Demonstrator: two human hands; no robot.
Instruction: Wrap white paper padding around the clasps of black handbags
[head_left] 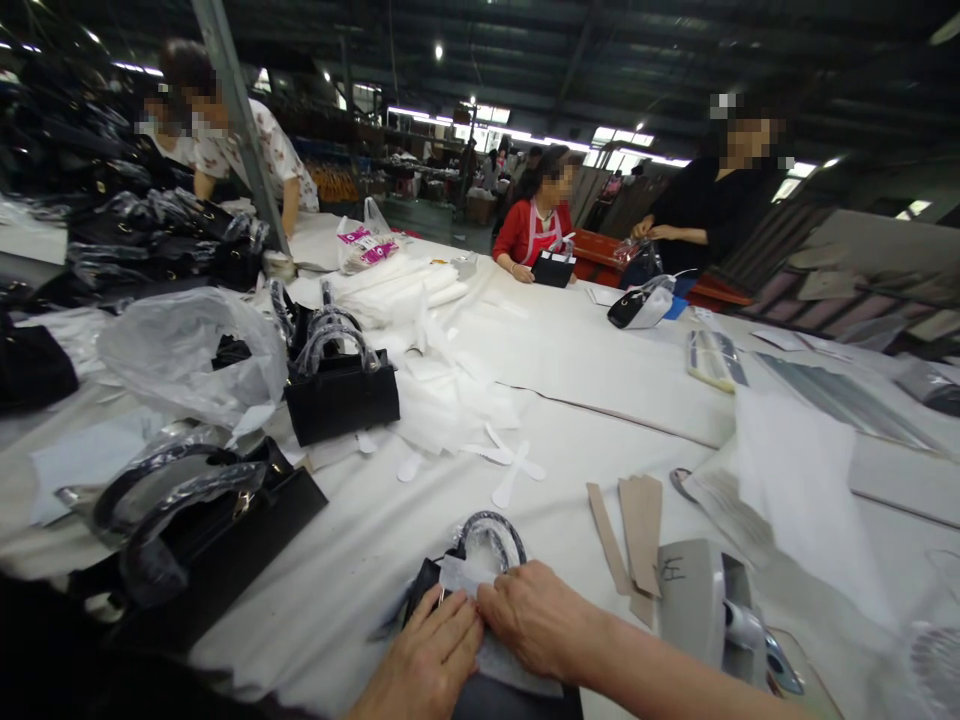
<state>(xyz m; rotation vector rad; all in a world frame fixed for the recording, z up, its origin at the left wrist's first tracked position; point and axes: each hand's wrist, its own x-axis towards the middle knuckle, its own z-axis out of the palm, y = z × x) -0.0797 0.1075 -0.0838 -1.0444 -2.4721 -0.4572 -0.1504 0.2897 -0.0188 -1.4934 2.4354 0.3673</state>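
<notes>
Right in front of me lies a small black handbag (517,700), its handle (491,522) wrapped in clear plastic. A thin white wrapping sheet (510,665) covers part of the bag. My left hand (435,645) rests on the bag's left side and the sheet's edge, fingers stretched out and side by side. Beside it, nearly touching, my right hand (536,620) has curled fingers that pinch the sheet against the bag. Both hands hide much of the bag's upper part.
Black handbags (345,395) stand at left near a clear plastic bag (195,350). White paper pieces (514,470) lie ahead. Brown strips (641,525) and a grey tape dispenser (694,600) are at right. Across the table, a person in red (517,230) handles a black bag; other people stand nearby.
</notes>
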